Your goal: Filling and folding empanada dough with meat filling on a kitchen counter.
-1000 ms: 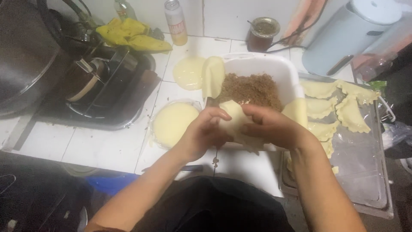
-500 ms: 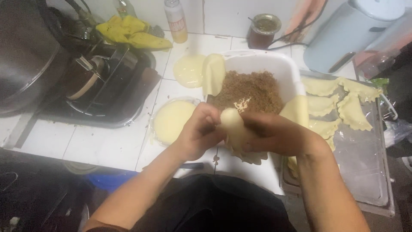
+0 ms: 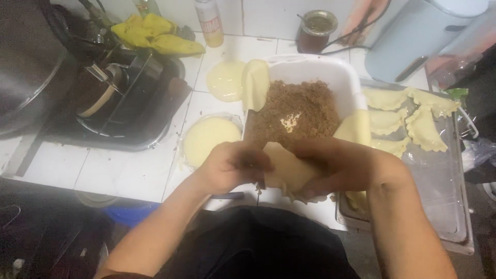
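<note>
My right hand (image 3: 338,168) cups a folded, pale dough turnover (image 3: 289,169) from below and the right. My left hand (image 3: 227,166) pinches its left edge, fingers closed on the dough. Both hands hover over the near rim of a white tub (image 3: 341,77) filled with brown minced filling (image 3: 297,111). A round dough disc (image 3: 206,138) lies on the white tiled counter just left of my left hand. Another disc (image 3: 226,80) and one leaning on the tub (image 3: 256,82) sit farther back.
A metal tray (image 3: 439,191) at the right holds several folded turnovers (image 3: 408,116). A sink (image 3: 119,103) with dishes is at the left, yellow cloth (image 3: 155,33) behind it. A bottle (image 3: 209,23), a jar (image 3: 316,31) and a pale kettle (image 3: 413,36) stand at the back.
The view and my hands have shifted slightly; my hands have drawn a little nearer to me with the turnover, and my left fingers have moved along its edge.
</note>
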